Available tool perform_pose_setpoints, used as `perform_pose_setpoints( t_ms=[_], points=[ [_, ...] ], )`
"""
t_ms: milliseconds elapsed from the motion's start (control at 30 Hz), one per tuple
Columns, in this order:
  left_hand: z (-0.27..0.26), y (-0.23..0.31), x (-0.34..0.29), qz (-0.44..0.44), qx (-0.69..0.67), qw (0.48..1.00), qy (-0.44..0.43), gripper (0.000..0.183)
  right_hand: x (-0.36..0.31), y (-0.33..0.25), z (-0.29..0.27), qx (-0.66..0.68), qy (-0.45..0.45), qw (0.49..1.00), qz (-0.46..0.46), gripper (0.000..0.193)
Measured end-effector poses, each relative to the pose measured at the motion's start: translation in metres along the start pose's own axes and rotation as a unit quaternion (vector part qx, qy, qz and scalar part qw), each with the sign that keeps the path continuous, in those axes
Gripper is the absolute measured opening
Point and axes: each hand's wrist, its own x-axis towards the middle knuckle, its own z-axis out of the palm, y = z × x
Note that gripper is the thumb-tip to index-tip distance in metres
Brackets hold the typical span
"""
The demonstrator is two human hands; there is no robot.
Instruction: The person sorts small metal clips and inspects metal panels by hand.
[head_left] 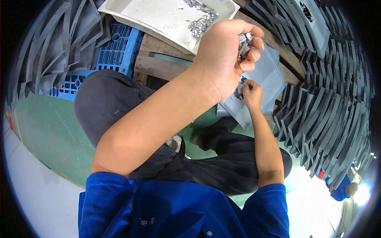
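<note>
Within the left hand, behind curled fingers, lie small metal pieces, their long axes pointing mixed ways. Nearer the body, the right hand, fingers bent, meets a dark part on the grey panel; whether it grips anything cannot be told.

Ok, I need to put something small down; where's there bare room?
Bare: the left part of the white tray, beside the metal pieces, and the green floor between the blue pallet and pale floor. Crowded: the right side, with rows of grey panels; the upper left too.
</note>
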Motion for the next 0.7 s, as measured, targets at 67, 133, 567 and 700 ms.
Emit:
perform_pose_setpoints(
  t_ms=[67, 133, 567, 700],
  points=[
    [-0.001, 0.0, -0.001, 0.002, -0.001, 1.0, 0.002, 0.017, -0.001, -0.004, 0.001, -0.004, -0.001, 1.0, 0.007, 0.014],
    [-0.001, 0.0, -0.001, 0.003, -0.003, 1.0, 0.002, 0.017, -0.001, -0.006, 0.0, -0.01, -0.004, 1.0, 0.002, 0.014],
    [-0.002, -0.001, 0.0, -0.001, 0.001, 1.0, 0.0, 0.015, -0.003, -0.014, 0.0, -0.058, -0.016, 0.994, -0.095, 0.011],
    [-0.001, -0.001, 0.0, -0.001, 0.002, 1.0, 0.0, 0.015, -0.002, -0.009, -0.001, -0.061, -0.016, 0.994, -0.085, 0.011]
  ],
)
